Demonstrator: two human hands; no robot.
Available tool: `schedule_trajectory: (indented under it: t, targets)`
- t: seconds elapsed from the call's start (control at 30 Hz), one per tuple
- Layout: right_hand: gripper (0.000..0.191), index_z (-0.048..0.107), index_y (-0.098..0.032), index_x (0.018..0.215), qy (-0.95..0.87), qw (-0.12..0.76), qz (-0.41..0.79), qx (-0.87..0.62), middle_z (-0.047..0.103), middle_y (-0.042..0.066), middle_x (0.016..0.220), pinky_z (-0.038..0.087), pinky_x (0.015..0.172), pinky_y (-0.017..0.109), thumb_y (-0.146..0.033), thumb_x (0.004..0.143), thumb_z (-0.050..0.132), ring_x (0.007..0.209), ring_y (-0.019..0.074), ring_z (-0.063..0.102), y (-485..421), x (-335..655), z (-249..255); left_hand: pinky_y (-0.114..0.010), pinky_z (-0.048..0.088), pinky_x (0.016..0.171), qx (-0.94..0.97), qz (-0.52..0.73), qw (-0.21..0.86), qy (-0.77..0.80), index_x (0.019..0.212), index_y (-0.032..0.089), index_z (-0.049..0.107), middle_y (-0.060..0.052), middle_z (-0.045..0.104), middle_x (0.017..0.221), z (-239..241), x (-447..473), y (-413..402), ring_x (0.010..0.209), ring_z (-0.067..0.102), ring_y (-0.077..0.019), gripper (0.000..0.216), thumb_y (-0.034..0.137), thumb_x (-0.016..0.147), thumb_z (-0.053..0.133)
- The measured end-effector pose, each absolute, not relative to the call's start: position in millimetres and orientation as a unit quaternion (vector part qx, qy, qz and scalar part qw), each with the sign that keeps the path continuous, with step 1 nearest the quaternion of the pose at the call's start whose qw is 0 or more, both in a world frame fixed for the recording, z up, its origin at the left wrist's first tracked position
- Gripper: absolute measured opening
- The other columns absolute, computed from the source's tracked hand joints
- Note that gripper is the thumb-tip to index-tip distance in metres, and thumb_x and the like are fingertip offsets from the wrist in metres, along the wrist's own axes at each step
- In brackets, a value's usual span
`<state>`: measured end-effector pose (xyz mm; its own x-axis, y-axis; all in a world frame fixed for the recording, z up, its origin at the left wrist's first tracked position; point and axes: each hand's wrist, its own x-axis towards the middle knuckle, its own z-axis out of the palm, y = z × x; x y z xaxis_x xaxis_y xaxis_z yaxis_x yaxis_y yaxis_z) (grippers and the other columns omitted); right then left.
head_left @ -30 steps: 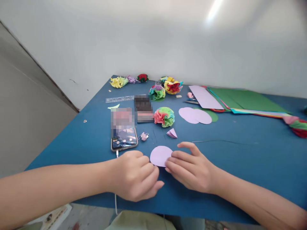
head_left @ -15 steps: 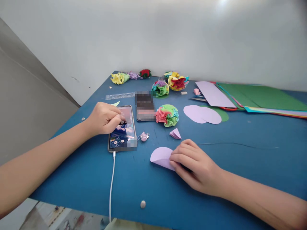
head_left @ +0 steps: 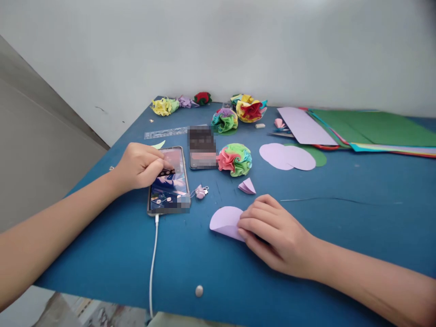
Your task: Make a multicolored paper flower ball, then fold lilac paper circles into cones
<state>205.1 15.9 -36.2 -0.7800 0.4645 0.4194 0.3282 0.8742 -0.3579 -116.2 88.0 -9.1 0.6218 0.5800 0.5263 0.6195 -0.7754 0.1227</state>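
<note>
My left hand (head_left: pixel 141 165) is over the upper left of a phone (head_left: pixel 170 186), its fingers curled and a fingertip at the lit screen; nothing shows in its grasp. A pink charm (head_left: pixel 200 192) hangs from the phone, and a white cable (head_left: pixel 154 263) runs from its lower end. My right hand (head_left: pixel 272 229) is closed on the right part of a light purple paper circle (head_left: pixel 225 218), with thumb and fingers pinching it. The circle's near edge is curled up, and part of it is hidden by the hand. Just beyond lies a small folded purple paper piece (head_left: pixel 247 186).
Ruffled paper flowers (head_left: pixel 235 160) stand in the middle and at the back. A second phone (head_left: pixel 202 147) and a clear ruler (head_left: pixel 166 131) lie beyond. Purple paper circles (head_left: pixel 275 156), scissors (head_left: pixel 281 135) and coloured sheets (head_left: pixel 374 127) are at the right. A thin wire (head_left: pixel 327 198) lies nearby.
The view has shifted slightly, so things on the table sit a little further left and higher. Both hands keep their places at the phone and the paper circle.
</note>
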Motion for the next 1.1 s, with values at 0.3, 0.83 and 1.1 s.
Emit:
schedule_trajectory:
  t: [0.3, 0.83, 1.1]
  targets:
    - [0.008, 0.056, -0.014, 0.087, -0.934, 0.257, 0.124, -0.213, 0.061, 0.004, 0.083, 0.036, 0.078, 0.034, -0.011, 0.083, 0.05, 0.074, 0.012, 0.05, 15, 205, -34, -0.025, 0.031, 0.04, -0.886, -0.311, 0.04, -0.342, 0.062, 0.022, 0.067, -0.002, 0.053, 0.047, -5, -108, 77, 0.042, 0.044, -0.0093, 0.036, 0.017, 0.081, 0.036]
    - [0.009, 0.055, -0.014, 0.089, -0.937, 0.256, 0.11, -0.21, 0.061, 0.004, 0.082, 0.035, 0.08, 0.035, -0.011, 0.083, 0.049, 0.073, 0.0127, 0.05, 15, 205, -33, -0.022, 0.035, 0.046, -0.892, -0.32, 0.095, -0.305, 0.068, 0.016, 0.065, 0.0, 0.052, 0.051, 3, -100, 68, 0.049, 0.047, -0.0078, 0.035, 0.012, 0.081, 0.033]
    - [0.013, 0.051, -0.013, 0.078, -0.944, 0.238, 0.088, -0.213, 0.054, 0.005, 0.073, 0.034, 0.072, 0.035, -0.009, 0.084, 0.041, 0.068, 0.0139, 0.042, 12, 205, -35, -0.034, 0.044, 0.043, -0.942, -0.198, 0.235, -0.137, 0.072, 0.016, 0.069, -0.008, 0.067, 0.073, 3, -31, -28, 0.062, 0.059, -0.02, 0.026, 0.025, 0.077, 0.045]
